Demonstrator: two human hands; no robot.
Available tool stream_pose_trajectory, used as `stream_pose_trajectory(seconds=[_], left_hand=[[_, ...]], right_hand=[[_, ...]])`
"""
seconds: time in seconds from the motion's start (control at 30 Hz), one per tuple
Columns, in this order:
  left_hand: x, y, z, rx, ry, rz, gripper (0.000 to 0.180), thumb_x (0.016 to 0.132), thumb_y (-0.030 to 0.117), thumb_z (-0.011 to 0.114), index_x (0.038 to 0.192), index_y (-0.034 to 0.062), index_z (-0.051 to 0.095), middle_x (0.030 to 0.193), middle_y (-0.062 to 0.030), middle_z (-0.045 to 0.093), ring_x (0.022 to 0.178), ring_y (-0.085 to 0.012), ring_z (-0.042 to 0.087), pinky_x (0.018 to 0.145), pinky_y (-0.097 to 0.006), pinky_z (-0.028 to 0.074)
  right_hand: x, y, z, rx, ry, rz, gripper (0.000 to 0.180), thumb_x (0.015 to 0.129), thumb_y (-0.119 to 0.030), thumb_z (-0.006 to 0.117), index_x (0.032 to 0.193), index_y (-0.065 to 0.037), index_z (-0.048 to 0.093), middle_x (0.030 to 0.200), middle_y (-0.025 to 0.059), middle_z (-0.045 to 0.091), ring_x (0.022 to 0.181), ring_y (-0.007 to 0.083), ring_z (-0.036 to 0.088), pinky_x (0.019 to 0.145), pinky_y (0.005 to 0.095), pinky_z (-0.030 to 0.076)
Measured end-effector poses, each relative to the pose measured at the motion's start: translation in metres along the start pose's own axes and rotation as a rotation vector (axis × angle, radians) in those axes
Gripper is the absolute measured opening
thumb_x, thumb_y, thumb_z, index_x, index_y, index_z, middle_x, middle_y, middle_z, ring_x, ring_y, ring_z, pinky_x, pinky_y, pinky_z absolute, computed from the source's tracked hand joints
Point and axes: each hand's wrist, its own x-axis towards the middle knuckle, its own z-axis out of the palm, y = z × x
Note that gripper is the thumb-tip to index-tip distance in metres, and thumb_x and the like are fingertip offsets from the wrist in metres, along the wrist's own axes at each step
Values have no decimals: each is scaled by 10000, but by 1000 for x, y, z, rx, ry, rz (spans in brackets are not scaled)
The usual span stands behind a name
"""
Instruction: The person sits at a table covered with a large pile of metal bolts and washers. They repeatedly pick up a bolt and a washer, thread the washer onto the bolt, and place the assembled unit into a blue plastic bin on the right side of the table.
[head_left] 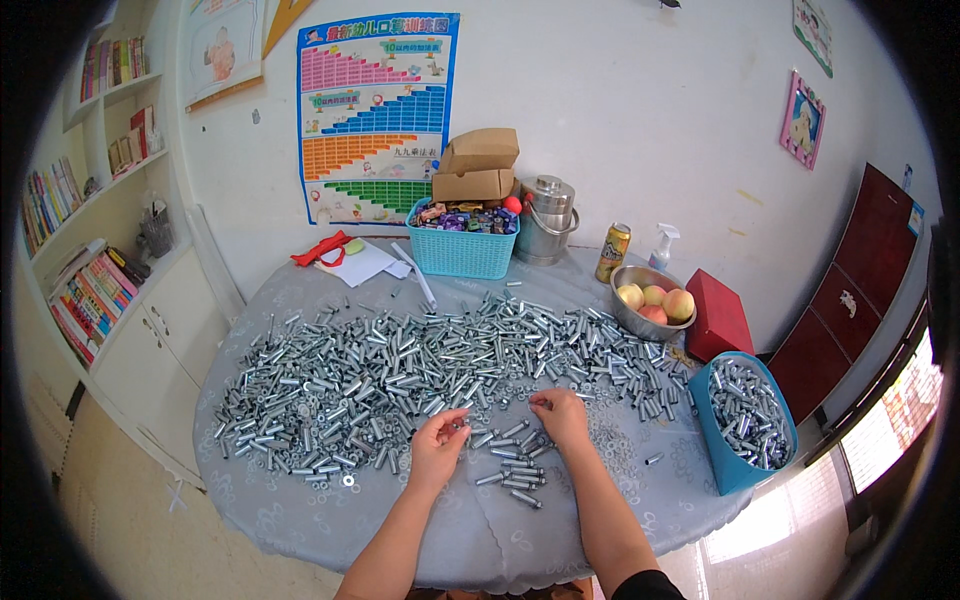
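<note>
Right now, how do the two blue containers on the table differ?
The basket stands at the far edge, latticed and rectangular, holding small colourful packets with cardboard boxes on top. The bin sits at the right edge, solid-walled, tilted and filled with silver metal bolts. Both are blue, open-topped and full.

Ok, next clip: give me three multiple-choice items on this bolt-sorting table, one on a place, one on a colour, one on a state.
1. Where does the blue bin of bolts stand?
A. at the table's right edge
B. on the shelf
C. on the floor

2. What colour is the box beside the bowl of peaches?
A. green
B. red
C. white

3. What is the left hand doing?
A. lying flat
B. gripping the can
C. pinching a small metal part

Answers: 1 A, it sits right of the bolt heap. 2 B, its lid is plainly red. 3 C, its fingertips close on a small piece.
</note>
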Motion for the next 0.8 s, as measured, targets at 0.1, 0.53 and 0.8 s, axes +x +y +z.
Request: stream_pose_trajectory(seconds=[0.1, 0.53, 0.8], left_hand=[[-1, 3, 1, 6, 10, -2, 278, 766, -52, 600, 1037, 12, 594, 890, -12, 558, 710, -33, 482, 618, -154, 409], [0, 2, 2, -35, 27, -47, 259, 777, -42, 596, 1032, 3, 590, 884, -35, 583, 751, -68, 545, 674, -187, 471], [0, 1, -4, -401, 88, -277, 175, 779, -39, 597, 952, -62, 577, 865, -128, 613, 783, -178, 626, 732, -261, 527]], right_hand=[[0, -6, -3, -55, 0, -94, 167, 686, -135, 684, 851, -115, 691, 774, 85, 636, 714, 240, 586, 683, 342, 469], [-2, -5, -4, -120, -33, -32, 153, 676, -159, 691, 812, -92, 672, 787, 103, 622, 725, 265, 584, 796, 360, 440], [-6, -27, -5, 551, -43, 169, 137, 725, -37, 672, 851, 4, 636, 781, 63, 645, 720, 115, 605, 675, 226, 487]])
